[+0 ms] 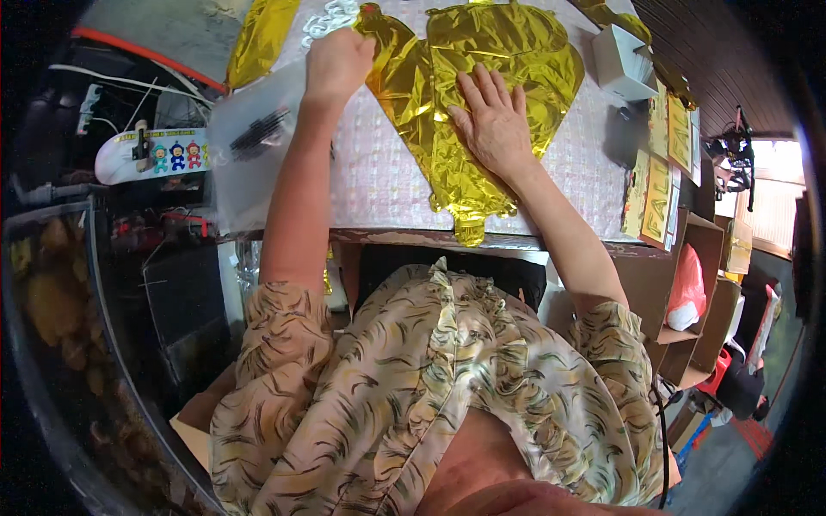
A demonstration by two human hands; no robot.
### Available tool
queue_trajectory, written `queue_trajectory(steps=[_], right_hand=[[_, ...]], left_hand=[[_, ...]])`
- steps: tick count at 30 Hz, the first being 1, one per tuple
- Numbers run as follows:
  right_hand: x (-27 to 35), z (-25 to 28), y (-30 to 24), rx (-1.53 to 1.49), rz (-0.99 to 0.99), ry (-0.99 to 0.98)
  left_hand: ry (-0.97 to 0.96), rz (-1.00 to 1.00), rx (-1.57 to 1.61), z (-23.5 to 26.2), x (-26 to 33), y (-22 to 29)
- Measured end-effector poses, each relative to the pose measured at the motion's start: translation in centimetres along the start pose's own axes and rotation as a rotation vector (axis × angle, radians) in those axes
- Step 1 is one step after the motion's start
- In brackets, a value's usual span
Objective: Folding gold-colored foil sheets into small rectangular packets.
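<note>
One spread right hand [495, 125] apparently smooths gold foil [441, 148]; left hand [340, 67] is fisted, contents unclear; next needs light pressure.

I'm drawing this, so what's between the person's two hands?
Shiny gold foil lies between the left hand and right hand, seen in the head view.

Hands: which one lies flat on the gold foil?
The right hand, spread out palm down on the gold foil; the left hand is curled into a fist beside the white loops.
</note>
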State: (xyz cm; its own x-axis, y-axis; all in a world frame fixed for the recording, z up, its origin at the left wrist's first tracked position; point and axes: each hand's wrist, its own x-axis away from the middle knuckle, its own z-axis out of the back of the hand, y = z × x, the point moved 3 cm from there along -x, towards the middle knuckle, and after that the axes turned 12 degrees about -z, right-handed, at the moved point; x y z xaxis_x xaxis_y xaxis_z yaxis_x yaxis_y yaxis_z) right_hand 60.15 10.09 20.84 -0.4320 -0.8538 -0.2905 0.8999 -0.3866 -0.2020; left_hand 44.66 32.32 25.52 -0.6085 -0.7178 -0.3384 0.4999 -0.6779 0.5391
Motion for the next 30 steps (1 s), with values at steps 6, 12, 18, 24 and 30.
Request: queue_trajectory(steps=[6,12,18,24,30], right_hand=[[-0.2,0.0,-0.7,0.019,0.041,0.036],[-0.2,-0.4,-0.8,0.054,0.027,0.047],[-0.1,-0.6,-0.5,0.069,0.011,0.039],[-0.5,-0.4,-1.1,0.076,0.023,0.034],[-0.6,-0.4,-0.6,0.038,0.017,-0.018]], left_hand=[[-0.17,0.119,-0.143,-0.1,4.3,-3.0],[-0.02,0.419,0.372,-1.5,5.4,-2.2],[0.112,0.085,0.073,-1.5,5.0,2.1],[0.038,-0.068,-0.072,-5.3,3.0,3.2],[-0.017,-0.02,-0.066,-5.8,2.9,4.5]])
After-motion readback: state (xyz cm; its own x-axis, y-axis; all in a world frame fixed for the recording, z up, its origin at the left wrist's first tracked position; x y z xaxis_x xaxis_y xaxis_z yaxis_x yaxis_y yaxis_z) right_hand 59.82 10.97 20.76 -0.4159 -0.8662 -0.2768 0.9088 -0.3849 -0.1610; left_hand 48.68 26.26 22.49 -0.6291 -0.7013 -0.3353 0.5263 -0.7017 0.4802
